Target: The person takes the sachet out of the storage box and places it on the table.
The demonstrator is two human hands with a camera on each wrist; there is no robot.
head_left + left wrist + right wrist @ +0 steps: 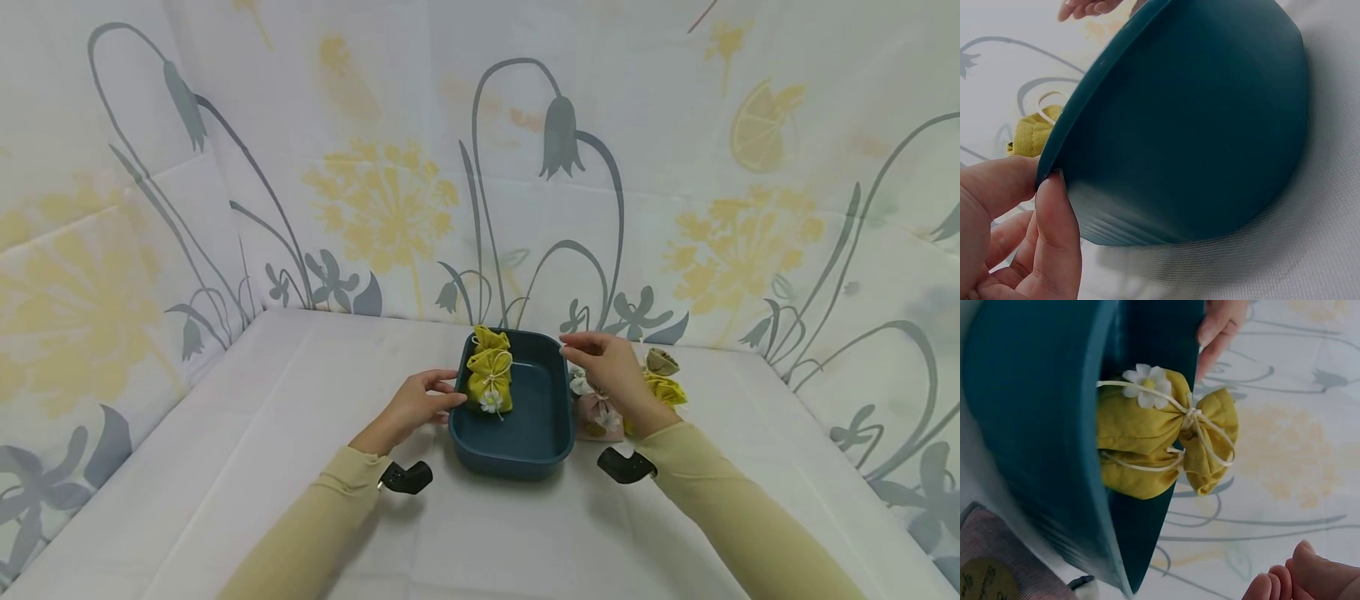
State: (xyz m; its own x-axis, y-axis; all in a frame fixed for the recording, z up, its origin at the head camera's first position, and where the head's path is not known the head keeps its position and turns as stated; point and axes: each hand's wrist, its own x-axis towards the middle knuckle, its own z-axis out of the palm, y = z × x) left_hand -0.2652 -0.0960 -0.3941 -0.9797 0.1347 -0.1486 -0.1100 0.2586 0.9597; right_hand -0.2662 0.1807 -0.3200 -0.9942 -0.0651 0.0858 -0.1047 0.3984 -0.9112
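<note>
White tablecloth (262,433) was spread; two yellow sachets (491,379) were placed in the teal tray (536,450), its rim pinched by the left hand (412,408); the right hand (607,367) was held relaxed and unclosed above unplaced sachets (660,379).

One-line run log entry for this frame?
left hand: pinches tray rim | right hand: above tray's right rim, holds nothing | blue tray: yellow pouch inside | more pouches right of tray

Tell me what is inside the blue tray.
The blue tray holds one yellow drawstring pouch with a white flower, against its left wall. The floor beneath the pouch is hidden.
</note>
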